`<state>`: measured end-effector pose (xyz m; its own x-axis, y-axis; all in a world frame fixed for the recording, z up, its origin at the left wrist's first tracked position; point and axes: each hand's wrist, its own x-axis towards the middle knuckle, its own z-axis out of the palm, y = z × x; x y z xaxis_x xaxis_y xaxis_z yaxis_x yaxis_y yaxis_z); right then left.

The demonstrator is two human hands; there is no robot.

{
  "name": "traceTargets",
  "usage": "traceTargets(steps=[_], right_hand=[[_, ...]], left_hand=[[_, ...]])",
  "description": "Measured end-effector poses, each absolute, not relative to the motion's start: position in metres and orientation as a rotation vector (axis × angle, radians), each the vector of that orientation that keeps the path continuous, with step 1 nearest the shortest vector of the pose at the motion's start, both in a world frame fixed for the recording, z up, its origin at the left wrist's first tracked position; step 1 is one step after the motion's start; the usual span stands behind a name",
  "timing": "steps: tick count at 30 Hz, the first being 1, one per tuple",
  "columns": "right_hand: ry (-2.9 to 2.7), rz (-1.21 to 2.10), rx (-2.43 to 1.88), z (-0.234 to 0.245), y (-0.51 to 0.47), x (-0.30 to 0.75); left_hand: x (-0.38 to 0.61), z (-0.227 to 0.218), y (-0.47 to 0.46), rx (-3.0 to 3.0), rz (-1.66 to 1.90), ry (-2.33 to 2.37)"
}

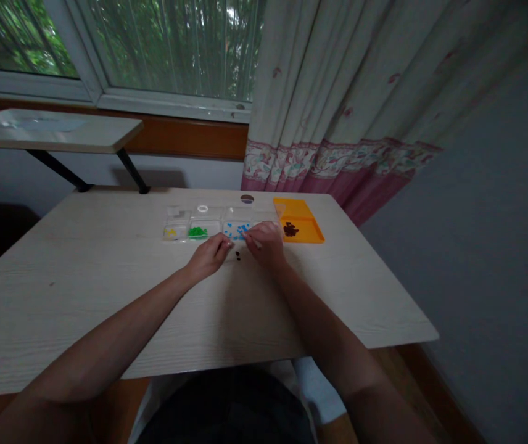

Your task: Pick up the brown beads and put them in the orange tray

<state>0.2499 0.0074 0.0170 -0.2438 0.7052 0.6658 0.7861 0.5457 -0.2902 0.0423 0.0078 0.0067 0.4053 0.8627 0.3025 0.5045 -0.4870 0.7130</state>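
Note:
My left hand is closed in a pinch in front of the clear boxes; what lies between its fingertips is too small to name. My right hand is closed too, its fingers at the front of the clear box with blue pieces; its grip is hard to make out. Two small dark pieces lie on the table between the hands. Left of the blue ones stand a clear box with green pieces and one with yellow pieces. My right hand partly covers another clear box.
An orange open case with dark brown pieces sits right of the clear boxes. A round dark object lies near the table's back edge. A raised shelf stands at the back left, and a curtain hangs behind the table.

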Motion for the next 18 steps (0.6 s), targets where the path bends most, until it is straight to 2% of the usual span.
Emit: traceTargets(steps=[5,11,18], right_hand=[[-2.038,-0.001,-1.045,0.021,-0.008,0.231],[-2.018,-0.008,-0.95,0.019,-0.011,0.224],[-2.012,-0.045,-0.986,0.016,-0.011,0.227]], left_hand=[[0.045,0.006,0.008,1.75,1.025,0.98],[0.053,-0.002,0.004,1.331,0.996,0.867],[0.052,0.001,0.001,1.22,0.986,0.838]])
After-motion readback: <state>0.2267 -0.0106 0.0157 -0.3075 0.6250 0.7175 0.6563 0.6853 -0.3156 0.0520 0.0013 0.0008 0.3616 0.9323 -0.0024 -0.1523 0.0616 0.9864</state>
